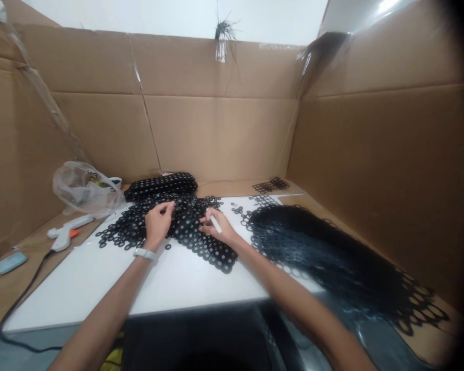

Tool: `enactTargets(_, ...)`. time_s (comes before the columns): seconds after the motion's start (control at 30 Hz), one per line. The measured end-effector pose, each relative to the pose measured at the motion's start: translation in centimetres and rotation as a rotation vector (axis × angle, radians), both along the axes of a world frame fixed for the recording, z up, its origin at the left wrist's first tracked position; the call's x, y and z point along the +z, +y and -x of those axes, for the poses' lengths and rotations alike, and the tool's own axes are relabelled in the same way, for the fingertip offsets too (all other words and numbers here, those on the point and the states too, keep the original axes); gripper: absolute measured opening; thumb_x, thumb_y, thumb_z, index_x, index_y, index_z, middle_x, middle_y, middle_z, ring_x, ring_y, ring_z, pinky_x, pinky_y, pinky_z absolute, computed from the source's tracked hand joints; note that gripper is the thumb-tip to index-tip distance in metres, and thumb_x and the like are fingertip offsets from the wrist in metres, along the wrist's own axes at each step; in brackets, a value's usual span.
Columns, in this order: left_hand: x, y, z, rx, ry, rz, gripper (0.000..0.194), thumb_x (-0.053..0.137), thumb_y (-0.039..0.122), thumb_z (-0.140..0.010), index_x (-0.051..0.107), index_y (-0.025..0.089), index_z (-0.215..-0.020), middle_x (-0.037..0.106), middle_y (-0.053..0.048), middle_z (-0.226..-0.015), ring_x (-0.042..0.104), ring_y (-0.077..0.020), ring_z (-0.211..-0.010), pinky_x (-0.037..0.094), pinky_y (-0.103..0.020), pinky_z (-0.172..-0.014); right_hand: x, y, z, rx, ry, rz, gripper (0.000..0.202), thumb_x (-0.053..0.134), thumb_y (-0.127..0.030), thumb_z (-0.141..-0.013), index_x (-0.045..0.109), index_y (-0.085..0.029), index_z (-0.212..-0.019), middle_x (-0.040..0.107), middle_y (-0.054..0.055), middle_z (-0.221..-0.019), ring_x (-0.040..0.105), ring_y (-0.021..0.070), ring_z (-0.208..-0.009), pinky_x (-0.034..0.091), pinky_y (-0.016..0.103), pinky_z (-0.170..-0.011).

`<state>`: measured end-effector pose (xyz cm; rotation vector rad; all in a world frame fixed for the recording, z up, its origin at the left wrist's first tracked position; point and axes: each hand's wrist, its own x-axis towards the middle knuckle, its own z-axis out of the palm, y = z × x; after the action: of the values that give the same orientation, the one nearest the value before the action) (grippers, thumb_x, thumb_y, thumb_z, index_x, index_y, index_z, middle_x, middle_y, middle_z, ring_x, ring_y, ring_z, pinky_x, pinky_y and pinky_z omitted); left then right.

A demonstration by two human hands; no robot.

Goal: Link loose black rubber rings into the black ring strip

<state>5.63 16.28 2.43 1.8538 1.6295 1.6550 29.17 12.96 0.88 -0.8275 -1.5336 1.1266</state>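
Note:
A black piece made of many small joined rings lies on the white board at the middle. My left hand is over its left part, thumb and index finger pinched together; what they hold, if anything, is too small to make out. My right hand is over the piece, closed on a slim white stick-like tool. One loose black ring lies just below my left hand. Behind the hands rests a thick black dotted bundle.
A white glue gun with a black cord, a pale blue case and a clear plastic bag are on the left. A large black ring mesh hangs over the right front edge. Cardboard walls surround the work area.

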Motion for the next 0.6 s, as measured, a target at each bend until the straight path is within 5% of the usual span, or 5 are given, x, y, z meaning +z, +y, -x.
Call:
enactTargets(0.13, 0.5, -1.2, -0.2, -0.025, 0.077, -0.081, 0.032, 0.065, 0.047, -0.099, 0.081, 0.024, -0.114, 0.079, -0.008, -0.119, 0.071, -0.0251, -0.088, 0.054, -0.038, -0.090, -0.5, 0.4, -0.4, -0.044, 0.052, 0.090, 0.047, 0.089, -0.035, -0.066, 0.047, -0.026, -0.085, 0.073, 0.000, -0.088, 0.077, 0.0312, -0.106, 0.058, 0.038, -0.082)
enactTargets(0.3, 0.8, -3.2, -2.7, -0.213, 0.181, -0.113, 0.031, 0.068, 0.053, -0.099, 0.084, 0.029, -0.110, 0.078, -0.005, -0.112, 0.070, -0.0220, -0.088, 0.054, -0.034, -0.086, 0.4, 0.2, -0.1, -0.113, 0.134, 0.085, 0.048, 0.089, -0.036, -0.070, 0.044, -0.026, -0.084, 0.079, 0.000, -0.098, 0.076, 0.0288, -0.112, 0.054, 0.045, -0.105)
enactTargets(0.6, 0.5, -3.2, -4.3, -0.305, 0.080, -0.055, 0.034, 0.062, 0.050, -0.100, 0.082, 0.023, -0.095, 0.080, -0.005, -0.098, 0.070, -0.0230, -0.085, 0.052, -0.033, -0.077, 2.9, -1.7, 0.8, -0.170, 0.120, -0.162, 0.042, 0.082, -0.043, -0.083, 0.043, -0.027, -0.084, 0.081, 0.004, -0.102, 0.078, 0.0296, -0.108, 0.055, 0.044, -0.103)
